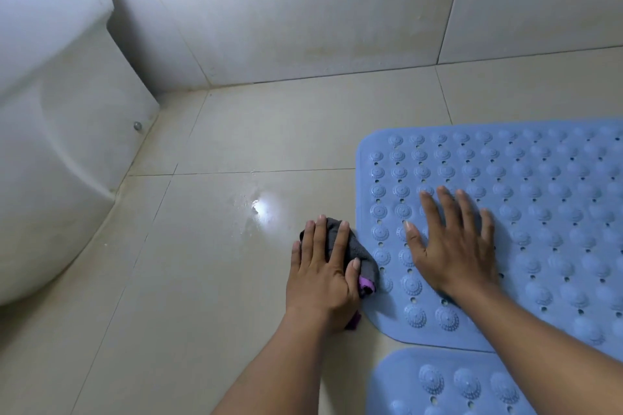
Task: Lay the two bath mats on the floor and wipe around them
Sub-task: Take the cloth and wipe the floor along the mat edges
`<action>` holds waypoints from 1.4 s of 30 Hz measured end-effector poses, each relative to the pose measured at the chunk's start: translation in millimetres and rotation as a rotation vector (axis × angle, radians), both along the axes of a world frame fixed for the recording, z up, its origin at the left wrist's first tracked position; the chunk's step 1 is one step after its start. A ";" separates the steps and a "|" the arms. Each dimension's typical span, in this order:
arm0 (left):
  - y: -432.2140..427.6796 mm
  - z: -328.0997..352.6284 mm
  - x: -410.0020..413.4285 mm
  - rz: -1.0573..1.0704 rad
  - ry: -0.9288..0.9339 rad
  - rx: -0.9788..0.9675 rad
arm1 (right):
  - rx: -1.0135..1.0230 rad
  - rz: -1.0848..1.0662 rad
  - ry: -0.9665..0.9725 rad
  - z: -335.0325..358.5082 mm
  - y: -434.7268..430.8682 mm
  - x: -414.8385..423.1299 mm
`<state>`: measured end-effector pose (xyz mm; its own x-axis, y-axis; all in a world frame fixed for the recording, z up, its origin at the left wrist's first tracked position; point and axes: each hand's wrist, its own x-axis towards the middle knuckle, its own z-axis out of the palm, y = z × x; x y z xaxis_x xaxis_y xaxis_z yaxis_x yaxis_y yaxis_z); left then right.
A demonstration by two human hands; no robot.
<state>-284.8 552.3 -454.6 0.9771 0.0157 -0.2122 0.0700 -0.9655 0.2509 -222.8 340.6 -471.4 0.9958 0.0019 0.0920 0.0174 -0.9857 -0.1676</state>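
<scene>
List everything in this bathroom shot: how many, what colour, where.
far bath mat: 1, blue, flat on floor, right
near bath mat: 1, blue, bottom edge, beside the far one
cloth: 1, grey with purple trim, on floor at far mat's left edge
wet patch: 1, shiny, floor centre
floor tiles: several, beige
wall tiles: several, pale grey, top
fixture: 1, white, left
left hand: 1, flat on cloth
right hand: 1, flat on far mat

Bare left hand [320,274], bare right hand [451,246]
</scene>
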 end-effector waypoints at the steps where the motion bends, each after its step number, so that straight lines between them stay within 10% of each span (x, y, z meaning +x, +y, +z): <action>1: 1.0 0.7 6.4 0.006 0.009 0.003 | -0.001 -0.002 -0.003 -1.0 1.2 -0.9; 15: -44.0 34.6 -9.8 0.245 0.290 -0.018 | 0.048 -0.020 0.080 16.9 1.9 0.3; 42: 14.5 19.3 200.6 -0.187 0.190 0.012 | -0.033 -0.066 0.186 10.1 0.9 4.7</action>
